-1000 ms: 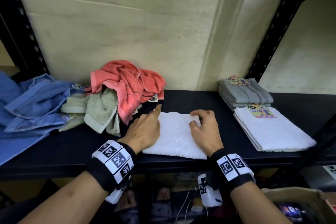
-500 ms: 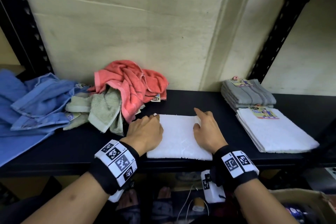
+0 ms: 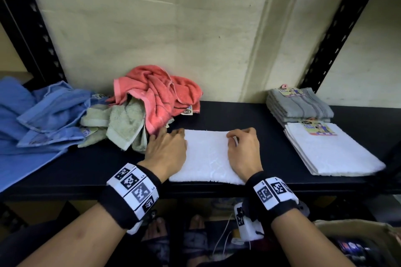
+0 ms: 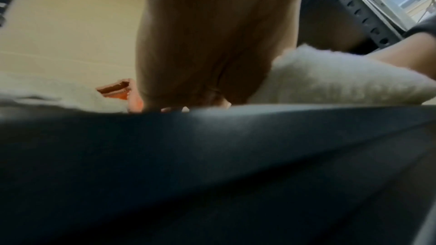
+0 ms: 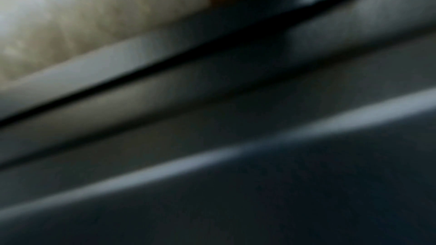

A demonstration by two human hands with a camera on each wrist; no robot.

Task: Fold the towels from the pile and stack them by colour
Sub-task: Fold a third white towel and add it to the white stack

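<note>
An unfolded pile (image 3: 134,110) waits at left. The left hand (image 3: 168,150) lies flat on the folded white towel (image 3: 207,156); the right hand (image 3: 244,151) seems to pinch its far corner, though blur hides this. Folding looks done; next, carry it onto the white stack (image 3: 332,154), 1 of 2 stacks.

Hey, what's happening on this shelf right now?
A person is folding towels on a black shelf. Both hands, left hand and right hand, rest on a folded white towel. To the right sit a folded white stack and a grey stack. Unfolded pink, green and blue towels wait at left.
</note>
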